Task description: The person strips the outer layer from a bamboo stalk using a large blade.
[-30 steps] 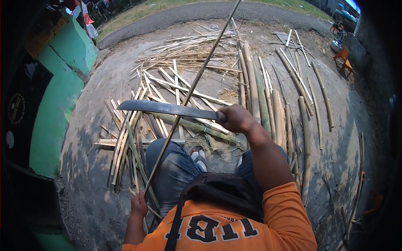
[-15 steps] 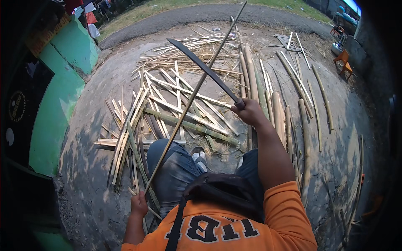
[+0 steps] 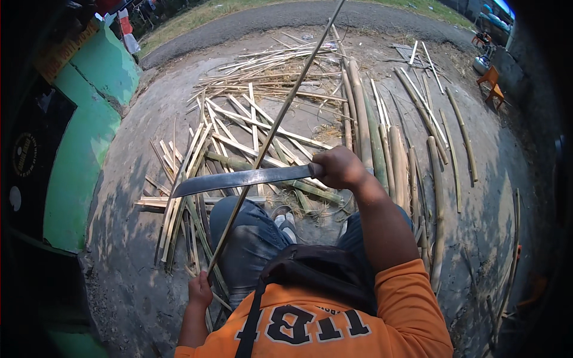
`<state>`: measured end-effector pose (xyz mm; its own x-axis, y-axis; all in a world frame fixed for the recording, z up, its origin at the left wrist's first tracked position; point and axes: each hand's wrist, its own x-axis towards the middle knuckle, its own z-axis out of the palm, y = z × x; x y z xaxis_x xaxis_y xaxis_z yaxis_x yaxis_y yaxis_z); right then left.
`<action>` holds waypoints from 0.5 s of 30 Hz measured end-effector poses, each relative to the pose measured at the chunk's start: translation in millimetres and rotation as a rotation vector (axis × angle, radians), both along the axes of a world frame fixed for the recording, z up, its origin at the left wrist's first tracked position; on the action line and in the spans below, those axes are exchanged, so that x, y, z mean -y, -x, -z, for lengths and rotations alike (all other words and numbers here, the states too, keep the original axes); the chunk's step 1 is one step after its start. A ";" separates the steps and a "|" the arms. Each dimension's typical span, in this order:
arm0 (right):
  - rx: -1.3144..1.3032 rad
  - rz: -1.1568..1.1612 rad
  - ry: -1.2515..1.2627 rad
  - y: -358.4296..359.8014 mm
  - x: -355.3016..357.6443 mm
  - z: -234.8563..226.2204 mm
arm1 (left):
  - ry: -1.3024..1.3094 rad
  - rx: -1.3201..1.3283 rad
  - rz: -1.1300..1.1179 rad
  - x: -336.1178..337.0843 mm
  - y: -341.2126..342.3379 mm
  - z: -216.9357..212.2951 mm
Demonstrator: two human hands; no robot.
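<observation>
Closing round the near end of a long, slender strip (image 3: 279, 119), the left hand (image 3: 200, 288) grasps it at the near left, from where it slants toward the far right. Clenched round the handle (image 3: 314, 170) of a machete (image 3: 242, 179), the right hand (image 3: 339, 169) holds the blade (image 3: 274, 174) across the strip, tip to the left, though whether they touch I cannot tell. Probably bamboo, the strip should be light, stiff yet springy over its length and perhaps splintery at the edges, so it seems best gripped firmly around that near end, well clear of the blade
</observation>
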<state>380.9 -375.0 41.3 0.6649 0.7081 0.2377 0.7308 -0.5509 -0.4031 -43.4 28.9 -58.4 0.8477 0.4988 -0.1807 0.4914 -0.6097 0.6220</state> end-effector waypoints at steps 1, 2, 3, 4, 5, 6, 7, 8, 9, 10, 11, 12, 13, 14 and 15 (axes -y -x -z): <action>0.001 -0.001 0.000 -0.7 1.6 0.0 | -0.002 -0.002 0.001 1.0 -0.7 -1.4; 0.030 0.042 -0.023 -1.6 3.2 0.6 | -0.001 0.000 -0.001 0.7 0.2 -0.5; 0.059 0.086 -0.046 -2.7 4.8 1.2 | 0.004 0.004 -0.002 -0.2 1.2 0.7; 0.061 0.087 -0.044 -3.9 7.3 2.5 | 0.010 0.007 -0.001 0.0 0.4 0.4; 0.034 0.141 -0.060 -5.3 9.7 4.0 | 0.011 0.009 0.000 0.8 -0.2 0.5; 0.007 0.194 -0.077 -6.8 12.3 5.3 | 0.010 0.022 0.002 1.9 -0.5 0.5; -0.021 0.212 -0.074 -7.8 14.1 4.7 | 0.008 0.034 0.003 3.0 -0.5 0.1; -0.020 0.211 -0.073 -8.3 13.7 5.0 | 0.009 0.036 0.002 2.4 -0.1 1.0; -0.089 0.228 -0.067 -8.6 13.1 5.7 | 0.002 0.044 0.007 1.1 0.5 2.1; -0.159 0.246 -0.060 -7.7 12.1 3.9 | -0.005 0.051 0.013 1.5 -0.7 1.1; -0.159 0.246 -0.059 -5.5 10.1 3.2 | -0.004 0.051 0.014 2.8 -0.9 0.3; -0.209 0.237 -0.087 -1.7 6.5 3.3 | 0.017 0.042 0.005 4.5 -0.4 -0.8; -0.259 0.228 -0.115 2.2 2.2 2.4 | 0.037 0.033 -0.003 6.1 -0.8 -2.6; -0.260 0.228 -0.116 4.6 -2.2 3.2 | 0.036 0.033 -0.002 6.0 -0.3 -1.0; -0.277 0.187 -0.126 6.4 -7.0 4.7 | 0.048 0.023 -0.013 5.8 1.0 1.8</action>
<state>374.5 -368.0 36.6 0.8315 0.5451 0.1074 0.4755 -0.5981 -0.6451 -44.5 23.1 -60.2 0.8452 0.5012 -0.1854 0.4844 -0.5722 0.6618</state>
